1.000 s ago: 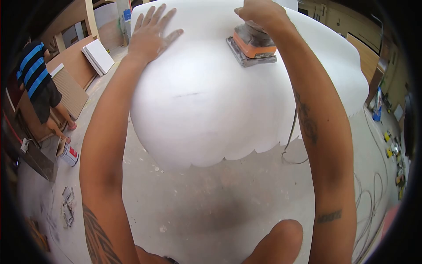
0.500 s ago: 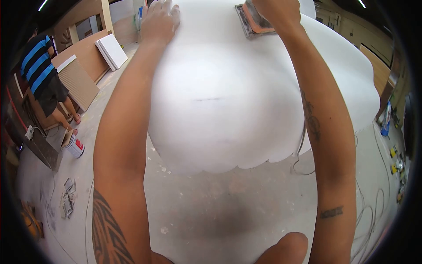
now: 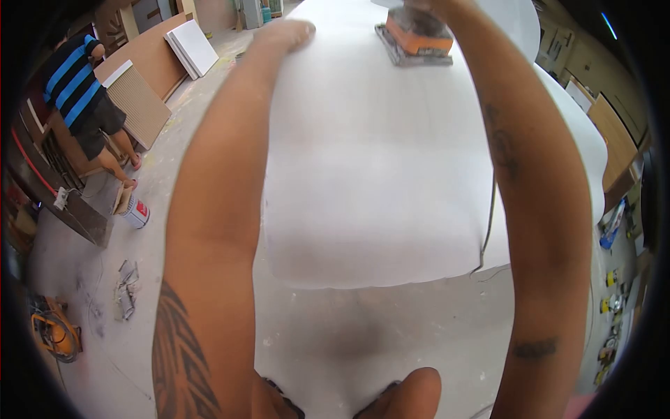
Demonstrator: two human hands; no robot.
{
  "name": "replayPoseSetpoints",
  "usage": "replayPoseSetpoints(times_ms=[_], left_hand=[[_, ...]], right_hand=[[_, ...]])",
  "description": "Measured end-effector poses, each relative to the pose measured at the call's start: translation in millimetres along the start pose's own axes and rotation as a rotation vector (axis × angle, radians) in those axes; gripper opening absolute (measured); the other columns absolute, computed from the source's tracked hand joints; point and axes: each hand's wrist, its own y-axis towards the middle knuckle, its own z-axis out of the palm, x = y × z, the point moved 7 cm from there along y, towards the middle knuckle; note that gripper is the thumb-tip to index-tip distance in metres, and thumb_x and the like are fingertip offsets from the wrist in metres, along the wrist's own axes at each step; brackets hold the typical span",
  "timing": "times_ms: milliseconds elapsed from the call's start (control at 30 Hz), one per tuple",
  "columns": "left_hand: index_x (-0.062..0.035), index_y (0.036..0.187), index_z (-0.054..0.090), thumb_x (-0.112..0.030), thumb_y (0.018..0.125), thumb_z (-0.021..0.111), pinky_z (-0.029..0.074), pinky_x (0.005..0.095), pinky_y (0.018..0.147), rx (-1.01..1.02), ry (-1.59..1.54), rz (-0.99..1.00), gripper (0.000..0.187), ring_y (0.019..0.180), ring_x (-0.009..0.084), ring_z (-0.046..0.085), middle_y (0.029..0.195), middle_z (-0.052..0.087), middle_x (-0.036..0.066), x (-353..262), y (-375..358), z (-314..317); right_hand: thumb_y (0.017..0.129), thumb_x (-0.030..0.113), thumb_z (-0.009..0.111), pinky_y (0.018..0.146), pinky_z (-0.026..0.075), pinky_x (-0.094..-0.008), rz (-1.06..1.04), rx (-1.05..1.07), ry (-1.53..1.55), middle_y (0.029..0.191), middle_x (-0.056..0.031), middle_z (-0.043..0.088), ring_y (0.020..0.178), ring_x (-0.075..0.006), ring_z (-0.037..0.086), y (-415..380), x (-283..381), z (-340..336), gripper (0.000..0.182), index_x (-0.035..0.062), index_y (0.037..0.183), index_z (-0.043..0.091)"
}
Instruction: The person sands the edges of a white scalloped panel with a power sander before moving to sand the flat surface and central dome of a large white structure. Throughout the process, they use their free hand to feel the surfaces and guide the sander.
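A large, smooth white panel with a scalloped edge (image 3: 380,202) stretches out in front of me. My right hand (image 3: 431,5), partly cut off by the top of the view, grips an orange power sander (image 3: 419,35). The sander's dark square pad sits against the white surface. At the panel's left edge rests my left hand (image 3: 289,33); its fingers are blurred but seem to lie flat on the surface, holding nothing. A dark cord (image 3: 490,220) runs down over the panel beside my right forearm.
At the left, a person in a striped shirt (image 3: 77,84) stands by leaning boards (image 3: 139,105). A paint can (image 3: 135,211), grey scraps (image 3: 126,290) and an orange machine (image 3: 57,334) are on the floor. A wooden board (image 3: 613,140) and several small cans (image 3: 614,305) lie to the right.
The view has shifted, so the scene sits farther right. My left hand has moved right and looks more blurred. The sander shows more fully, still in my right hand.
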Motion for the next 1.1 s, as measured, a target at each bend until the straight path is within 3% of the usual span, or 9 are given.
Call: replayPoseSetpoints(times_ms=[100,133,167,333,433,567,667,800,1100], left_hand=[[-0.0127,0.150,0.061,-0.043,0.106,0.039,0.038,0.0512,0.123,0.044,0.117,-0.056,0.058,0.148,0.0338,0.049,0.161,0.053,0.012,-20,-21,-15],[-0.0120,0.151,0.059,-0.043,0.107,0.038,0.037,0.0515,0.123,-0.022,0.091,-0.023,0.058,0.148,0.0342,0.049,0.160,0.054,0.013,-21,-24,-17],[-0.0112,0.152,0.058,-0.043,0.108,0.037,0.036,0.0518,0.124,-0.084,0.063,0.003,0.058,0.148,0.0347,0.049,0.159,0.055,0.013,-17,-27,-7],[-0.0120,0.152,0.057,-0.039,0.110,0.048,0.033,0.0541,0.125,-0.287,-0.084,0.225,0.050,0.148,0.0373,0.048,0.161,0.052,0.014,-38,-98,-27],[-0.0134,0.162,0.044,-0.039,0.110,0.052,0.024,0.0546,0.130,-0.234,-0.100,0.137,0.058,0.158,0.0380,0.033,0.170,0.039,0.012,-47,-127,-28],[-0.0159,0.168,0.032,-0.038,0.108,0.055,0.013,0.0557,0.133,-0.195,-0.156,-0.018,0.069,0.164,0.0364,0.015,0.177,0.023,0.011,-57,-160,-17],[-0.0050,0.168,0.027,-0.035,0.107,0.055,0.014,0.0574,0.132,-0.191,-0.211,-0.168,0.073,0.164,0.0394,0.014,0.178,0.019,0.015,-75,-166,-17],[0.0028,0.166,0.025,-0.031,0.108,0.056,0.015,0.0625,0.130,-0.203,-0.340,-0.203,0.074,0.164,0.0439,0.009,0.177,0.016,0.020,-91,-174,-14],[-0.0031,0.170,0.014,-0.038,0.109,0.053,0.013,0.0681,0.128,-0.175,-0.241,-0.130,0.080,0.163,0.0485,0.008,0.178,0.010,0.021,-88,-181,22]], right_hand=[[0.095,0.036,0.068,0.099,0.057,-0.0481,0.093,0.021,0.201,0.122,-0.0278,0.074,0.121,-0.0385,0.069,14,-17,-5,0.040,0.0064,0.121,0.078],[0.093,0.070,0.069,0.088,0.060,-0.0445,0.111,-0.094,0.266,0.104,-0.0167,0.079,0.098,-0.0346,0.076,30,-25,8,0.067,0.0062,0.111,0.079],[0.090,0.079,0.065,0.089,0.061,-0.0459,0.241,0.075,0.277,0.113,-0.0158,0.076,0.106,-0.0340,0.074,28,-28,3,0.077,0.0065,0.115,0.079],[0.093,0.074,0.067,0.088,0.061,-0.0495,0.270,0.038,0.260,0.121,-0.0234,0.067,0.109,-0.0422,0.070,41,-41,8,0.078,-0.0006,0.117,0.072],[0.089,0.057,0.080,0.091,0.061,-0.0471,0.118,0.274,0.281,0.128,-0.0198,0.064,0.118,-0.0395,0.066,36,-45,22,0.061,0.0061,0.121,0.071],[0.088,0.036,0.082,0.087,0.062,-0.0486,-0.107,0.345,0.329,0.124,-0.0195,0.064,0.112,-0.0407,0.066,3,-16,-14,0.049,0.0059,0.123,0.067],[0.082,0.016,0.074,0.078,0.062,-0.0476,-0.208,0.296,0.378,0.116,-0.0182,0.065,0.104,-0.0394,0.067,5,6,-18,0.036,0.0060,0.115,0.067],[0.086,0.021,0.069,0.079,0.062,-0.0474,-0.239,0.277,0.359,0.113,-0.0180,0.067,0.101,-0.0383,0.068,21,47,-16,0.029,0.0057,0.110,0.068],[0.089,0.021,0.064,0.087,0.061,-0.0486,-0.231,0.330,0.304,0.124,-0.0198,0.068,0.112,-0.0402,0.069,104,120,27,0.033,0.0070,0.118,0.071]])
